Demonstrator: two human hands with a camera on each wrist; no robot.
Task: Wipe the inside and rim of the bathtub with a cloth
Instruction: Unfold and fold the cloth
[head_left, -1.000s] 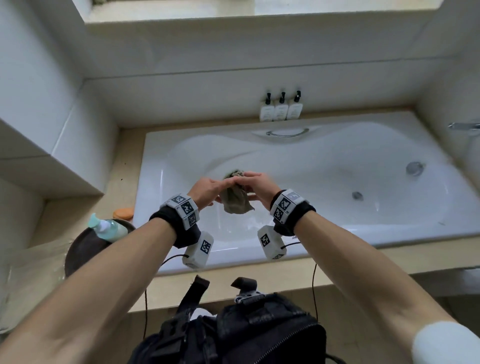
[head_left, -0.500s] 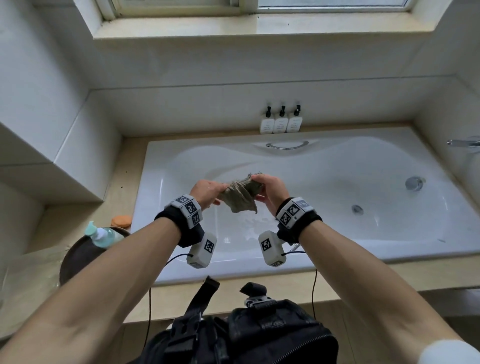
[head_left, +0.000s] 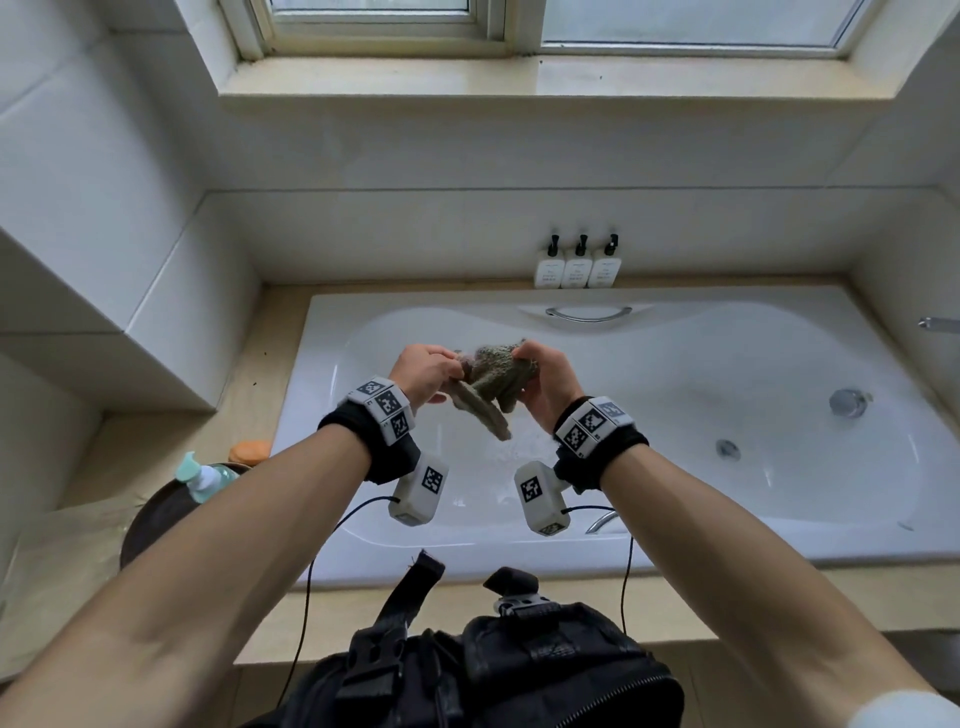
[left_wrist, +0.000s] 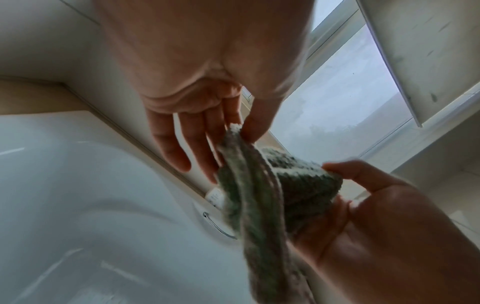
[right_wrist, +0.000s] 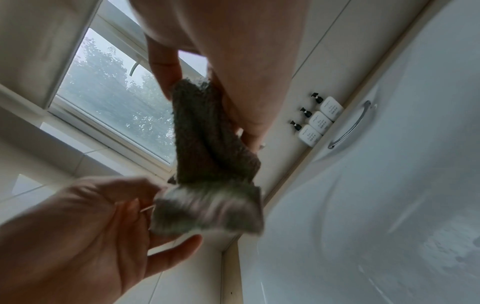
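Loads of open room inside the bathtub (head_left: 779, 374), basin was bare apart from the drain (head_left: 727, 449) and overflow knob (head_left: 848, 402) toward the right end. Far rim was more cramped: grab handle (head_left: 588, 315) on it, three pump bottles (head_left: 577, 266) right behind against the wall. Left worktop (head_left: 156, 436) was cluttered with a dark bowl (head_left: 150, 512), a teal pump bottle (head_left: 200, 475) and an orange thing (head_left: 251, 451). A faucet (head_left: 937, 325) poked in from the right wall.

3 white pump bottles (head_left: 576, 267) stand at the wall; a teal dispenser (head_left: 200, 478) and orange soap (head_left: 250, 451) sit left
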